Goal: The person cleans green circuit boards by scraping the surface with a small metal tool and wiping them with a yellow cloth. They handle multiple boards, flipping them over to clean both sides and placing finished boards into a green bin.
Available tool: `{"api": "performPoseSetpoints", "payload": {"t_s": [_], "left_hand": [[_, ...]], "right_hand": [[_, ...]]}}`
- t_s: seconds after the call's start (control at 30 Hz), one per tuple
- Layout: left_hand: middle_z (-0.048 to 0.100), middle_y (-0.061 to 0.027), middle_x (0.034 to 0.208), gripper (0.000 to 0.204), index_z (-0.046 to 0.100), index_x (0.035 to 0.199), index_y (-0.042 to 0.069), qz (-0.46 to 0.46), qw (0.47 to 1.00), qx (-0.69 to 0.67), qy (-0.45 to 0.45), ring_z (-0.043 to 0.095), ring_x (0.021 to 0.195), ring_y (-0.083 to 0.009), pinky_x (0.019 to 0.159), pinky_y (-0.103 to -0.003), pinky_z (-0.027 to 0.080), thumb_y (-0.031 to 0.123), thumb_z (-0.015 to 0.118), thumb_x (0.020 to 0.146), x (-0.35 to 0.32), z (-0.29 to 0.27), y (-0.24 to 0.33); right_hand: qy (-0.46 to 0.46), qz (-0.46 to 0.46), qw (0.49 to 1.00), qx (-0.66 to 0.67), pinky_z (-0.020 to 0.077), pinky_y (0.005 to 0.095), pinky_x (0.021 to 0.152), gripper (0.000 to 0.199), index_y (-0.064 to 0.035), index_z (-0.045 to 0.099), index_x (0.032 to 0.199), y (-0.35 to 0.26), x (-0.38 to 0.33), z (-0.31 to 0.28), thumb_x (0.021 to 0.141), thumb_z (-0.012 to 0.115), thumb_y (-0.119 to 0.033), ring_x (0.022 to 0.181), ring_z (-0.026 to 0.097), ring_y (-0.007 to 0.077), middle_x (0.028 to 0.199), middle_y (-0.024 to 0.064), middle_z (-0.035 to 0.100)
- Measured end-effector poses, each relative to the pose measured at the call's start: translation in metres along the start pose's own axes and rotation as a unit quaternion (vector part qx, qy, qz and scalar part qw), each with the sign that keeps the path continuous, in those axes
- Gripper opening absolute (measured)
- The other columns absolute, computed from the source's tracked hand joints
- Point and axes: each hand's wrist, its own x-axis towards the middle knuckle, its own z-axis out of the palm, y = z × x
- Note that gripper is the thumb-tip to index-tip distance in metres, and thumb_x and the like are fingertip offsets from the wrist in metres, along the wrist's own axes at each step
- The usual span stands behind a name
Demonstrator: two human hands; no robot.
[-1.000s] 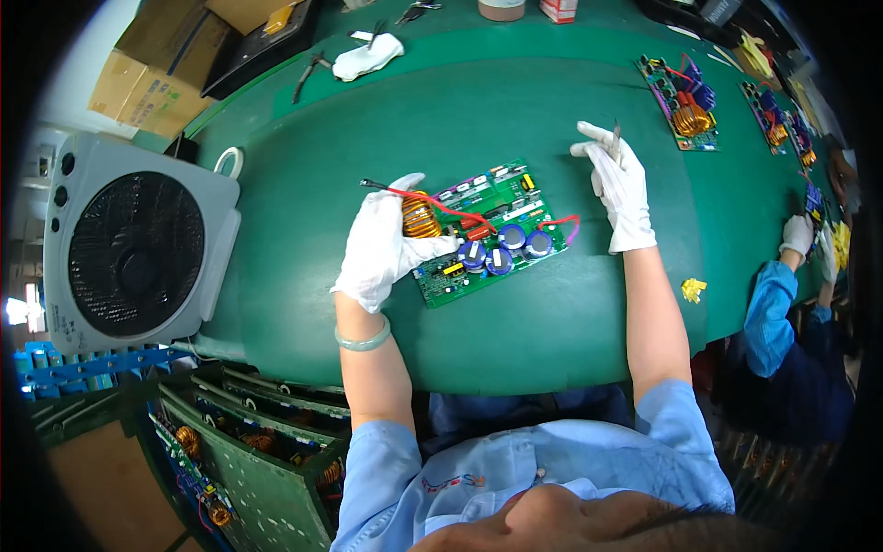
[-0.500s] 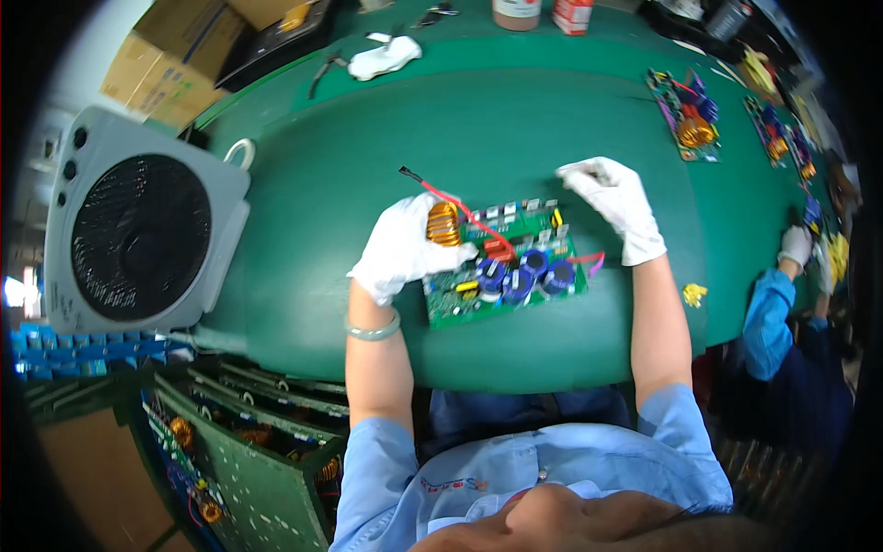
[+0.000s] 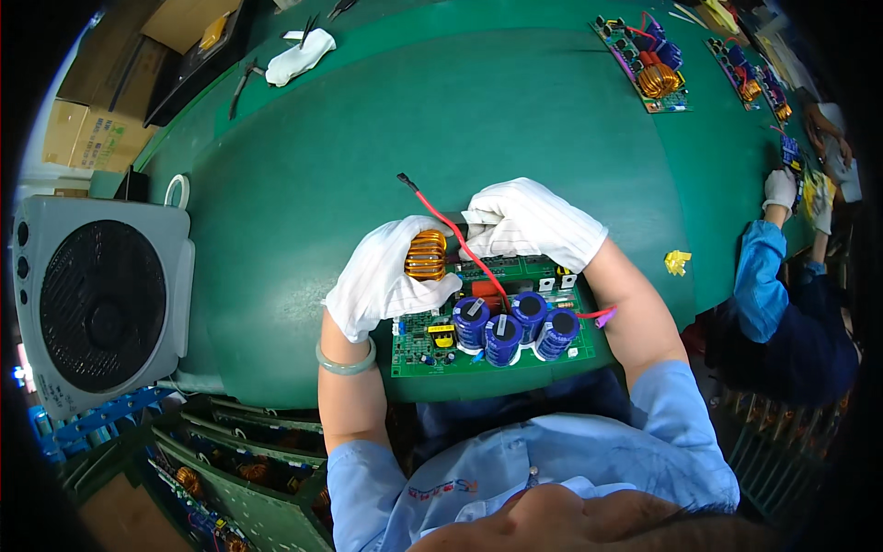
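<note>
Green rectangular circuit board (image 3: 414, 367) lies flat on the green bench, right in front of the person; taking it as reference for all places.

Populated, by the look of it: four upright blue cylindrical capacitors (image 3: 503, 341) on its near half, a small yellow-and-black block component (image 3: 442, 337) left of those, a copper-wound ring coil (image 3: 426, 256) at its far left corner. Can't tell if the coil is fixed down; its base is hidden.

White-gloved left hand (image 3: 375, 281) is wrapped around the coil, thumb along the near side. White-gloved right hand (image 3: 533, 223) is at the board's far edge, fingers curled in toward the coil. Something dark shows between coil and fingertips; can't tell what, or whether it's gripped.

Open items: long red wire with a black tip (image 3: 478, 264) rises from mid-board, far end free in the air. Short red lead with a purple end (image 3: 598, 316) sticks out past the right edge, connected to nothing I can see.

My read: mostly built, work at the coil corner not finished.

Similar populated board (image 3: 647, 66) sits well beyond it, far right. Dark-handled pliers (image 3: 242, 90) lie far left of it.
</note>
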Motion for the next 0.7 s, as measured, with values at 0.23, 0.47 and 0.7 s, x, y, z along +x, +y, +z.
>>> {"api": "performPoseSetpoints", "payload": {"t_s": [0.23, 0.47, 0.7], "left_hand": [[0.064, -0.0135, 0.085, 0.050, 0.061, 0.107, 0.005, -0.005, 1.000, -0.004, 0.003, 0.063, 0.075, -0.0319, 0.070, -0.038, 0.052, 0.024, 0.081, 0.065, 0.000, 0.000, 0.000], [0.066, -0.0142, 0.087, 0.051, 0.063, 0.104, 0.003, -0.003, 1.000, 0.007, 0.009, 0.064, 0.076, -0.0346, 0.070, -0.040, 0.052, 0.030, 0.082, 0.065, 0.001, 0.001, -0.001], [0.067, -0.0155, 0.088, 0.052, 0.063, 0.103, 0.002, -0.015, 1.000, 0.024, 0.007, 0.064, 0.078, -0.0362, 0.071, -0.042, 0.053, 0.031, 0.082, 0.065, 0.002, 0.001, 0.003]], "right_hand": [[-0.008, 0.067, 0.998, 0.014, 0.0416, 0.0414, 0.058, 0.043, -0.0013, 0.059, 0.078, -0.006, 0.000, -0.003, 0.081, 0.076, -0.041, 0.063, 0.051, 0.0367, 0.069, 0.0190, 0.056], [-0.005, 0.014, 1.000, -0.025, 0.0393, 0.0436, 0.056, 0.044, -0.0030, 0.062, 0.075, 0.006, 0.002, 0.002, 0.084, 0.071, -0.046, 0.061, 0.049, 0.0378, 0.068, 0.0200, 0.054], [0.012, -0.040, 0.998, -0.041, 0.0390, 0.0459, 0.055, 0.040, -0.0043, 0.063, 0.073, 0.017, 0.004, 0.010, 0.087, 0.068, -0.042, 0.062, 0.051, 0.0400, 0.066, 0.0193, 0.055]]}}
